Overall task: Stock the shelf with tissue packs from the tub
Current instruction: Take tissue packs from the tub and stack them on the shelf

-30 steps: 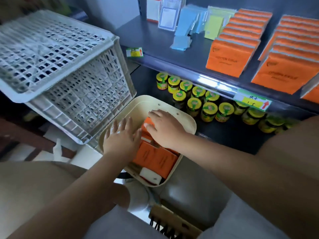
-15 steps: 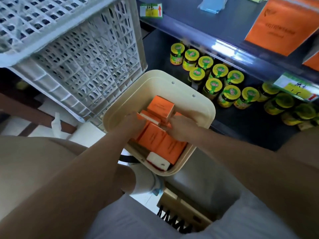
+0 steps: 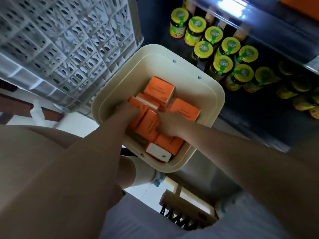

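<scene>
The tub [image 3: 203, 94] is sitting at the centre of view, and the orange packs [image 3: 159, 89] are lying inside it in a loose heap, with one white end facing up at the heap's 6 o'clock. The left hand [image 3: 128, 109] is resting in the tub, its fingers curling round packs on the heap's 9 o'clock side. The right hand [image 3: 170, 124] is pressing against the same packs from 4 o'clock — blur is hiding whether its fingers are curling or lying straight. A crate [image 3: 69, 40] is standing at 10 o'clock. Jars [image 3: 222, 64] are standing at 2 o'clock, under the shelf [image 3: 279, 26].
</scene>
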A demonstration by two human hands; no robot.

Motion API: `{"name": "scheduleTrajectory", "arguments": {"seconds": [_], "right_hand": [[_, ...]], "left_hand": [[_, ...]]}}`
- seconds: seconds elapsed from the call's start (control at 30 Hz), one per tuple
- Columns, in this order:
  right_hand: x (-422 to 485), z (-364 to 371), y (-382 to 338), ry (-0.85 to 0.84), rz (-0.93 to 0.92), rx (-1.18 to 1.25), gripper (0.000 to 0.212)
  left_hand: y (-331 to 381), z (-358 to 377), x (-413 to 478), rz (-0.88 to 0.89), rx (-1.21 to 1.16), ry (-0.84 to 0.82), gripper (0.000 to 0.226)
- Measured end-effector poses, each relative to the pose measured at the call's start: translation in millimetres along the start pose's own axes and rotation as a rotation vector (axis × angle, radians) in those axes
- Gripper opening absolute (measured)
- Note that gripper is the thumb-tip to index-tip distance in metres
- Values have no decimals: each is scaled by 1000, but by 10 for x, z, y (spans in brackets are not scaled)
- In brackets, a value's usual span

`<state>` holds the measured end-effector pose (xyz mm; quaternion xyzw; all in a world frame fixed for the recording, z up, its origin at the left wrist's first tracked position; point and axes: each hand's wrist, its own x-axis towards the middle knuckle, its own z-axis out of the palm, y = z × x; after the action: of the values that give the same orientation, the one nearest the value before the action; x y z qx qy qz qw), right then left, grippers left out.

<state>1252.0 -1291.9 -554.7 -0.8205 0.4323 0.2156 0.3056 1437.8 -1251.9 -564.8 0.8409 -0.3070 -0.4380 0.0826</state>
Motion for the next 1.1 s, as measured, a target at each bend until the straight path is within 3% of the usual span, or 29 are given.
{"name": "scheduleTrajectory", "arguments": {"seconds": [0.2,0.33,0.4,0.6,0.93,1.03,1.1], "right_hand": [[21,-114,52,46,-67,110,43],[-6,-83,111,-77,-47,187,48],[-1,-21,113,-82,-52,236,48],[-48,-171,71,62,-97,309,58],[-390,-1118,220,251,-96,299,22],[-634,-1447,264,315,-103,288,28],[-811,-1631,297,353,-122,290,34]], "left_hand": [[196,-59,-168,-15,-13,12,51],[121,-45,-100,-94,-6,-14,35],[51,-40,14,-100,-15,-57,40],[300,-241,-206,-76,88,-73,51],[706,-845,-722,62,-86,161,69],[842,-942,-965,131,-213,101,65],[941,-1000,-1137,178,-289,51,49]]}}
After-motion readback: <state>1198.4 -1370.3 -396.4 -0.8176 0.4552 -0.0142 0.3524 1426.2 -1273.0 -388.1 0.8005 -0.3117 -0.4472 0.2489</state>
